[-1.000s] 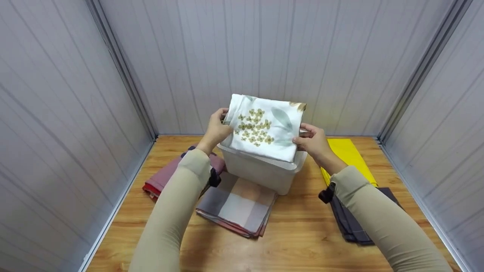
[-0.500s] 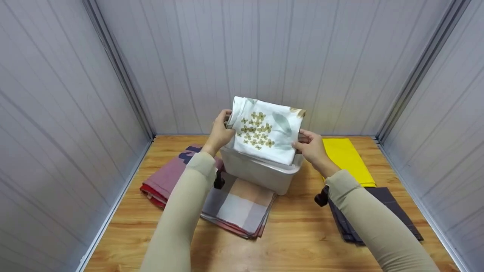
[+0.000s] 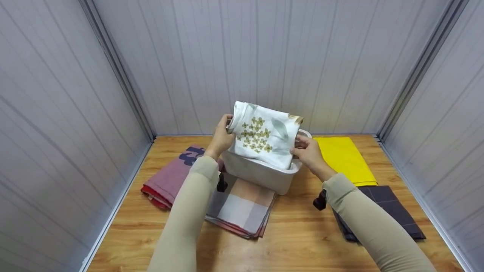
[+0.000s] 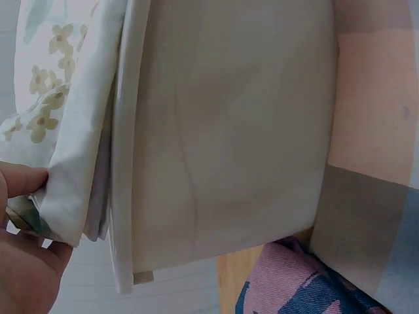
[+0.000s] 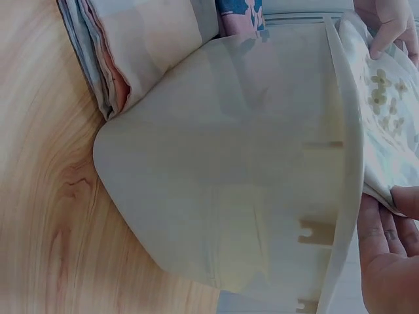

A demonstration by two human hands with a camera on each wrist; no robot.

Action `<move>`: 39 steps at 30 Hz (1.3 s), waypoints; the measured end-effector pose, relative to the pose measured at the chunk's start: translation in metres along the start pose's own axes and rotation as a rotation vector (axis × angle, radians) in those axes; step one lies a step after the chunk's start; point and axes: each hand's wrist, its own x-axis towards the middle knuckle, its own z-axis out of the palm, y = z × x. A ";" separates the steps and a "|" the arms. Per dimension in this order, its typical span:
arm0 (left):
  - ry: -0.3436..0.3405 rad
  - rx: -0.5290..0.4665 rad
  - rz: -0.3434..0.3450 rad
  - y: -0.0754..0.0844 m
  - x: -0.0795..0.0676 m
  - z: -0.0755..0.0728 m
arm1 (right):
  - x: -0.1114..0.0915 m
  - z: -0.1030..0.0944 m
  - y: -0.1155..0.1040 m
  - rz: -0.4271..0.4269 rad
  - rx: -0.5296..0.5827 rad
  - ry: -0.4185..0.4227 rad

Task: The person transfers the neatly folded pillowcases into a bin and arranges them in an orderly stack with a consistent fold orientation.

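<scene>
A folded white cloth (image 3: 261, 134) printed with tan flowers and grey-green leaves is held tilted over a white plastic bin (image 3: 257, 173). My left hand (image 3: 222, 136) grips its left edge, thumb on top and fingers behind. At the right edge, my right hand (image 3: 309, 151) pinches it between thumb and fingers. In the left wrist view the cloth's lower fold (image 4: 78, 163) lies close along the bin rim (image 4: 124, 144). The right wrist view shows the cloth (image 5: 386, 118) sagging inside the rim, with the right thumb (image 5: 404, 199) on it.
A folded checked cloth (image 3: 244, 207) lies against the bin's front. Left of it is a folded purple and red cloth (image 3: 170, 175). On the right lie a yellow folded cloth (image 3: 344, 158) and a dark one (image 3: 393, 211). Panelled walls (image 3: 242, 56) enclose the wooden surface (image 3: 295, 241).
Both hands have lowered the flowered cloth toward the bin and drawn slightly closer together, so the cloth bows a little. The bin's back right rim now shows.
</scene>
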 end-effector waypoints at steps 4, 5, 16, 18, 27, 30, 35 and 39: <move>-0.031 -0.001 -0.022 -0.003 0.000 0.002 | -0.001 0.001 0.000 0.025 -0.009 -0.019; -0.038 0.003 -0.033 -0.004 0.000 0.002 | -0.001 0.002 0.000 0.030 -0.012 -0.024; -0.119 -0.007 -0.168 -0.013 -0.002 0.006 | 0.000 0.005 0.005 0.049 -0.042 -0.042; -0.109 -0.008 -0.169 -0.014 -0.002 0.008 | 0.000 0.005 0.006 0.057 -0.054 -0.036; -0.053 0.005 -0.162 -0.009 0.000 0.014 | 0.001 0.005 0.009 0.052 -0.067 -0.021; -0.047 -0.011 -0.147 -0.007 0.000 0.014 | 0.001 0.005 0.009 0.048 -0.065 -0.021; -0.030 -0.046 -0.119 -0.006 0.000 0.014 | 0.001 0.004 0.008 0.040 -0.068 -0.025; -0.019 -0.067 -0.106 -0.006 0.001 0.015 | 0.001 0.003 0.008 0.028 -0.047 -0.024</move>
